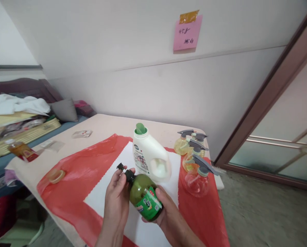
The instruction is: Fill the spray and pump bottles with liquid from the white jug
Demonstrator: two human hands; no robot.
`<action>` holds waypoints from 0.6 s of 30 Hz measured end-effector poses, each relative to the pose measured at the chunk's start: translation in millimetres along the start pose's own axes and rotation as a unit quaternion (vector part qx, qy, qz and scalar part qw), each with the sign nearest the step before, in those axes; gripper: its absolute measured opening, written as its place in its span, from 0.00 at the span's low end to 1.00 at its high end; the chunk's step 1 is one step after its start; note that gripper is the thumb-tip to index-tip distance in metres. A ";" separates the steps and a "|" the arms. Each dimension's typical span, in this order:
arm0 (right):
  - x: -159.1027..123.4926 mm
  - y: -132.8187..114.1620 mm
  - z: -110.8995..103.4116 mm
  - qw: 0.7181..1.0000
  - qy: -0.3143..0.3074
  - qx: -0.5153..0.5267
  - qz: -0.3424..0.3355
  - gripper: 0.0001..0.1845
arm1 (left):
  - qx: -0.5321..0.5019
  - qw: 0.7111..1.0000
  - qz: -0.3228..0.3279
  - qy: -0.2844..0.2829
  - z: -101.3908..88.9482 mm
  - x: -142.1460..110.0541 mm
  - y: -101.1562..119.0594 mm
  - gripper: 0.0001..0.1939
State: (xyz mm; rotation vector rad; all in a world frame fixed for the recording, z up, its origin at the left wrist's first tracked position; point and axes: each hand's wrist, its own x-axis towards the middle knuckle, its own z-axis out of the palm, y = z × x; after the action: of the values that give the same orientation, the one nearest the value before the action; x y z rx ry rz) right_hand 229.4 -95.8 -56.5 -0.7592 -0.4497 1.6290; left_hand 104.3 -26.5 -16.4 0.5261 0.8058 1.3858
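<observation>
A green pump bottle [143,195] with a bright green label is tilted above the white sheet, its black pump pointing up and left. My right hand [169,209] wraps around the lower body of the bottle. At its neck, my left hand [117,192] closes its fingers on the black pump collar [129,175]. Just behind stands a white detergent jug [150,154], upright, with its spout open and a green pouring lip showing. Both hands are over the white sheet [140,233], which lies on red plastic [78,181].
Several spray bottles with grey triggers stand at the right, the nearest a pinkish spray bottle [197,183]. A round lid [57,176] lies at the left. Further left are clear packets [81,133] and an amber bottle [22,150]. A wall [143,92] rises behind the table.
</observation>
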 end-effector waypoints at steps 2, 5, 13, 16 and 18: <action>-0.6 -0.6 0.8 1.000 -0.002 -0.003 -0.010 0.21 | -0.001 1.000 -0.011 -0.010 -0.3 -0.4 -1.0 0.14; -2.1 0.5 2.1 0.999 -0.009 -0.008 -0.035 0.19 | 0.021 1.000 -0.006 -0.011 -0.8 0.3 -2.6 0.14; -1.3 3.2 0.9 1.000 -0.016 -0.007 -0.023 0.19 | -0.002 0.999 -0.022 -0.023 -1.1 0.6 2.1 0.15; -1.5 3.4 0.8 0.999 -0.025 -0.002 -0.043 0.18 | -0.001 1.000 -0.011 -0.014 -2.7 3.1 0.8 0.11; -1.3 4.3 0.3 0.998 -0.018 -0.005 -0.052 0.18 | 0.011 1.000 0.003 0.003 -3.8 5.5 -0.5 0.11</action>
State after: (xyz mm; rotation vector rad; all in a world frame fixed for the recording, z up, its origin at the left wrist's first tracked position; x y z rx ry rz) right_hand 226.2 -97.9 -58.8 -0.7036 -0.5155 1.5456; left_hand 101.6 -21.7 -20.2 0.5407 0.8259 1.3862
